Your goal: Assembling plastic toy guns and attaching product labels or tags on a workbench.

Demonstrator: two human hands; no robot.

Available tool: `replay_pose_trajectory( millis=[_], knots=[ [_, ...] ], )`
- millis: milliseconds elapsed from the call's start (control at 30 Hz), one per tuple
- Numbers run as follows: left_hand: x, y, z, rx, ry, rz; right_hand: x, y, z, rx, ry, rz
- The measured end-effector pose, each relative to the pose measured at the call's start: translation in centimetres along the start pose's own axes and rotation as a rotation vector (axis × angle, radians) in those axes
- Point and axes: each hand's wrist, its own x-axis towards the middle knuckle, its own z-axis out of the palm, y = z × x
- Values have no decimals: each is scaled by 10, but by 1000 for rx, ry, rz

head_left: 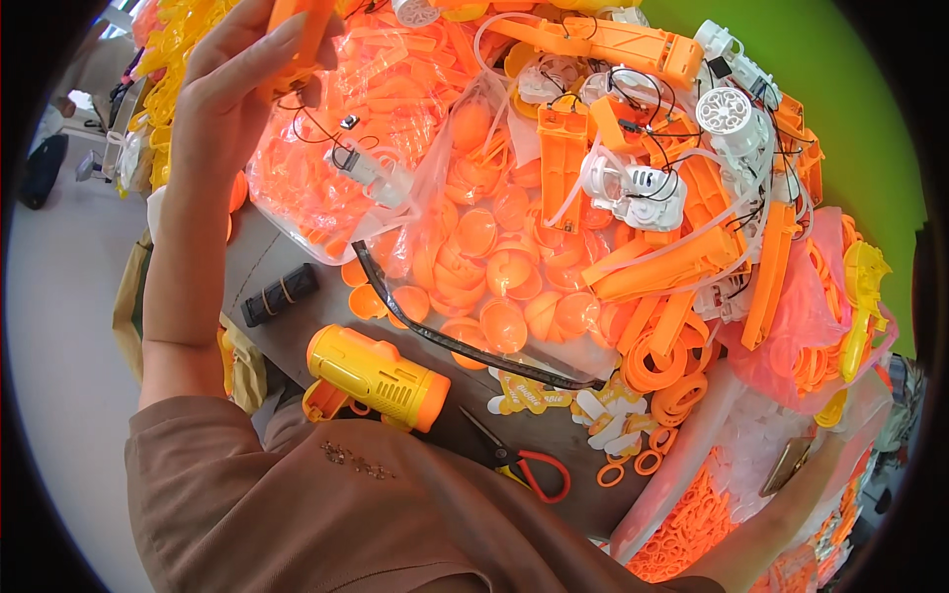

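Raised at the upper left, my left hand (232, 74) is closed around an orange plastic housing (304, 35). Thin wires hang below it, leading to a small black part and a clear-white plastic unit (378, 178). My right forearm (766, 534) stretches to the far right, over a clear plastic bag (682, 445) of small orange parts. The right hand (832, 450) is at the bag's far side, its fingers not distinguishable. A yellow and orange toy body (381, 379) lies on the table close to my chest. Beside it are scissors (529, 469) with red handles.
Orange half-shells (509, 272) and strips in clear bags cover the table's middle. Orange housings (682, 262) wired to white units (638, 193) are heaped at the right back. Orange rings (677, 371), label stickers (534, 393), a black strip (445, 341) and a black bundle (280, 295) lie nearer.
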Motion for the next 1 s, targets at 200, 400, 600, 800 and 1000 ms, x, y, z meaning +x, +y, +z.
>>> replay_pose_trajectory(
  millis=[200,400,600,800,1000],
  knots=[
    [-21,4,-26,-67,165,70,3,74,-26,-90,4,33],
    [-38,26,-59,48,215,113,18,107,-30,-123,3,42],
    [-46,20,-69,95,149,39,4,52,-16,-185,9,60],
    [-64,25,-94,142,226,-81,-4,59,-15,-243,-1,64],
    [-66,19,-88,290,216,-226,30,102,-21,-312,3,102]
  ],
)
